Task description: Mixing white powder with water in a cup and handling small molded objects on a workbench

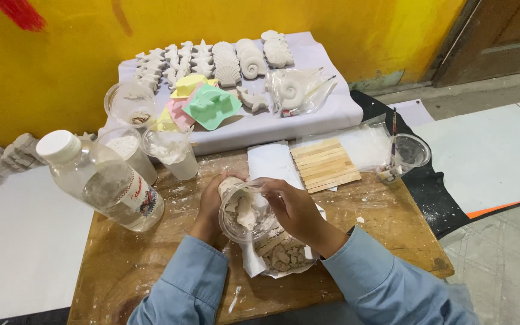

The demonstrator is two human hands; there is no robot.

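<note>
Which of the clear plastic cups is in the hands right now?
The crumpled clear cup at the table's front, gripped by left hand and right hand; the others stand untouched.

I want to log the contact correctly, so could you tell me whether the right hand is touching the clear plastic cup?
Touching. The head view shows the right hand with its fingers curled over the rim of the clear plastic cup.

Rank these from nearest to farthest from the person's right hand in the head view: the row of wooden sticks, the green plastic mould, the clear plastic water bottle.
1. Row of wooden sticks, just beyond the right hand.
2. Green plastic mould, farther back on the left.
3. Clear plastic water bottle, far left.
</note>
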